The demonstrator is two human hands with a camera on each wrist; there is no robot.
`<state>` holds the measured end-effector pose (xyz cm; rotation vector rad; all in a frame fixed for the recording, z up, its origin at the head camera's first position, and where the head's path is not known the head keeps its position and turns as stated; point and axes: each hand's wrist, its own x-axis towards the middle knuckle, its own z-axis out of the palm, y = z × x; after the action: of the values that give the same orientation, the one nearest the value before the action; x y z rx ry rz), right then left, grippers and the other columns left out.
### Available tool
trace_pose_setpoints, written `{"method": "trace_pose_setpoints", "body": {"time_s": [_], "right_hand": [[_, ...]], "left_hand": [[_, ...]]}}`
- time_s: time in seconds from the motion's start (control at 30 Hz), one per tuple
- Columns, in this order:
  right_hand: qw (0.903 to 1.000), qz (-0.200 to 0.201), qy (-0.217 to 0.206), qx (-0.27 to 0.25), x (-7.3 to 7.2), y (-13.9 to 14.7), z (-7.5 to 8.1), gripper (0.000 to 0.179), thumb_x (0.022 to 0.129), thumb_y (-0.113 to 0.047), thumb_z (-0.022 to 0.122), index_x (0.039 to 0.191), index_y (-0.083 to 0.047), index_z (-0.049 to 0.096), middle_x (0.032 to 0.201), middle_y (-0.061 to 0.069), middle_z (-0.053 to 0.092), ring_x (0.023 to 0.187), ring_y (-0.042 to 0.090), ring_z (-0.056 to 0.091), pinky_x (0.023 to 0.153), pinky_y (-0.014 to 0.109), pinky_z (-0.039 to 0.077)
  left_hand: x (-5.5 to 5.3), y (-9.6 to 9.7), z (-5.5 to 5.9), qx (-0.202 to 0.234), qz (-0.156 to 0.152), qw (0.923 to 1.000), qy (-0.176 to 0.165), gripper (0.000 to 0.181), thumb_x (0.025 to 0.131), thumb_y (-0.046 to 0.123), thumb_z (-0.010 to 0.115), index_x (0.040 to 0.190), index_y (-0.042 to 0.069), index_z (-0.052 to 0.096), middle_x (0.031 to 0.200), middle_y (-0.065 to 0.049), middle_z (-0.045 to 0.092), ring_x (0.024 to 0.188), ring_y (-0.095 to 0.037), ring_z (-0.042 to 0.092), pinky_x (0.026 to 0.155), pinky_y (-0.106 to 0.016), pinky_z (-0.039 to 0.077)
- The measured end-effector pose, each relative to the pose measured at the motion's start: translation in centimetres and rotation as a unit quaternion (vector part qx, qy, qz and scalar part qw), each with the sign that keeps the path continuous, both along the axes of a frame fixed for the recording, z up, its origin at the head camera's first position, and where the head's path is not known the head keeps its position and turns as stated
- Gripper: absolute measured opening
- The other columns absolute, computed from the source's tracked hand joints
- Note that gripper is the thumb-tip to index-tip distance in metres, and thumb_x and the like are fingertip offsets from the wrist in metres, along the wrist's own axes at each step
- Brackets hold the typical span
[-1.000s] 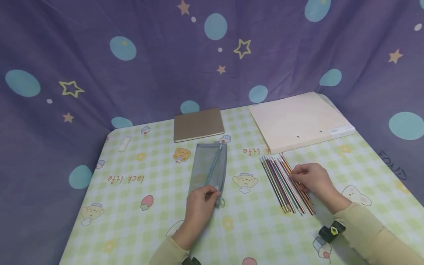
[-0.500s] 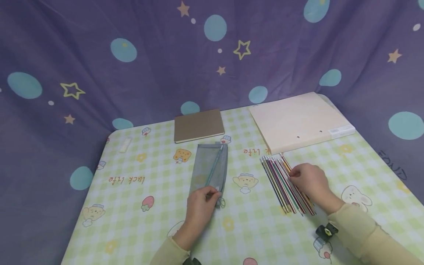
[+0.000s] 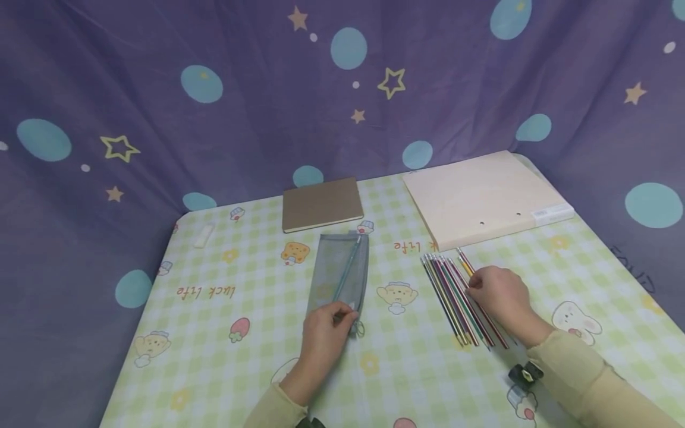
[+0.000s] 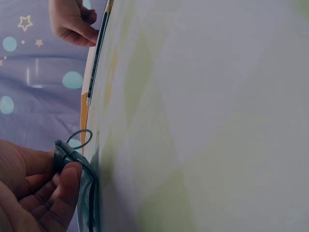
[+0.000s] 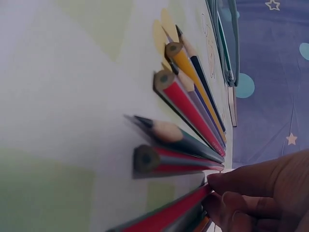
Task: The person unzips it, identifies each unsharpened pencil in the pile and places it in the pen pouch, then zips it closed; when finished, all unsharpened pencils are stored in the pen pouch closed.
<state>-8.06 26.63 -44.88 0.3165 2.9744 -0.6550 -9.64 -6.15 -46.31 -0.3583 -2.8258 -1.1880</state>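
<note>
While starry curtain behind checked tablecloth, left hand closed on pouch, right hand closed on pencils

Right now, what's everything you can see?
Curtain: count unclear, purple, across the back
Tablecloth: one, green-white checked, in front of curtain
Mesh pouch: one, grey-blue, middle of tablecloth
Pouch pencil: one, teal, inside pouch
Loose pencils: many, overlapping, mixed colours, right of pouch
Notebook: one, brown, behind pouch
Folder: one, cream, back right
Small block: one, white, back left
Sleeves: two, pale yellow, lower edge
Wrist gadgets: two, black, by sleeves
Left hand: one, pinching pouch's near end
Right hand: one, at loose pencils
</note>
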Motion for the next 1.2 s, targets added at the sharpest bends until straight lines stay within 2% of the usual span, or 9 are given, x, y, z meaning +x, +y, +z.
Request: {"method": "trace_pose_setpoints", "body": {"time_s": [0.23,0.37,0.47,0.57,0.7,0.9,1.07,1.2], "right_hand": [[0.9997,-0.003,-0.017,0.017,-0.2,-0.5,0.2,0.008,0.079,-0.011,0.072,0.076,-0.004,0.069,0.07,0.007,0.065,0.06,0.022,0.057,0.054,0.041,0.045],[0.9997,-0.002,-0.01,0.022,-0.2,-0.8,0.1,0.012,0.078,-0.01,0.071,0.069,-0.007,0.065,0.064,0.004,0.06,0.056,0.021,0.053,0.05,0.038,0.041],[0.9998,-0.001,-0.012,0.018,-0.2,-0.6,-0.1,0.013,0.078,-0.011,0.072,0.069,-0.008,0.064,0.065,0.005,0.061,0.056,0.021,0.053,0.049,0.038,0.041],[0.9996,-0.002,-0.027,0.003,-0.2,-0.2,0.0,0.009,0.079,-0.013,0.071,0.075,-0.005,0.067,0.073,0.008,0.065,0.061,0.022,0.056,0.052,0.04,0.043],[0.9993,0.001,-0.022,-0.031,-0.2,0.3,0.4,0.012,0.08,-0.016,0.071,0.081,-0.005,0.07,0.081,0.01,0.069,0.066,0.022,0.059,0.057,0.041,0.046],[0.9937,0.011,0.005,-0.111,-0.6,0.6,1.1,0.018,0.084,-0.017,0.071,0.089,0.0,0.072,0.082,0.01,0.071,0.069,0.02,0.062,0.062,0.039,0.048],[0.9822,-0.007,0.006,-0.188,-1.2,0.0,1.3,0.021,0.086,-0.014,0.069,0.096,0.005,0.071,0.083,0.01,0.071,0.068,0.017,0.065,0.061,0.032,0.05],[0.9675,-0.021,-0.014,-0.251,-1.9,-1.1,1.2,0.023,0.089,-0.014,0.068,0.101,0.005,0.069,0.083,0.008,0.071,0.07,0.016,0.064,0.063,0.029,0.05]], "left_hand": [[0.0,-0.1,-0.1,-0.001,0.004,1.0,-0.001,0.01,0.082,0.016,0.079,0.076,0.017,0.071,0.072,0.007,0.067,0.064,-0.005,0.059,0.06,-0.023,0.049],[0.0,-0.1,-0.2,-0.003,0.005,1.0,0.0,0.009,0.082,0.017,0.079,0.076,0.017,0.072,0.073,0.007,0.068,0.064,-0.006,0.059,0.061,-0.024,0.049],[0.0,-0.1,-0.3,-0.003,0.002,1.0,0.003,0.009,0.083,0.017,0.079,0.077,0.017,0.072,0.073,0.007,0.068,0.065,-0.006,0.06,0.061,-0.024,0.049],[0.1,-0.1,-0.4,-0.001,-0.003,1.0,0.007,0.009,0.082,0.017,0.079,0.077,0.017,0.072,0.074,0.007,0.068,0.065,-0.005,0.06,0.061,-0.023,0.049],[0.1,0.0,-0.3,-0.001,-0.004,1.0,0.009,0.009,0.083,0.017,0.079,0.077,0.017,0.072,0.074,0.006,0.069,0.065,-0.005,0.06,0.061,-0.024,0.049],[0.1,0.0,-0.2,-0.003,0.0,1.0,0.005,0.009,0.083,0.018,0.078,0.077,0.017,0.072,0.075,0.007,0.069,0.066,-0.005,0.061,0.061,-0.024,0.049],[0.1,-0.1,-0.2,-0.002,-0.001,1.0,0.002,0.009,0.083,0.018,0.078,0.077,0.017,0.072,0.075,0.007,0.069,0.065,-0.005,0.06,0.061,-0.023,0.049],[0.1,-0.1,-0.1,-0.002,-0.001,1.0,0.001,0.01,0.083,0.018,0.078,0.076,0.018,0.071,0.074,0.007,0.068,0.065,-0.005,0.06,0.06,-0.023,0.048]]}}
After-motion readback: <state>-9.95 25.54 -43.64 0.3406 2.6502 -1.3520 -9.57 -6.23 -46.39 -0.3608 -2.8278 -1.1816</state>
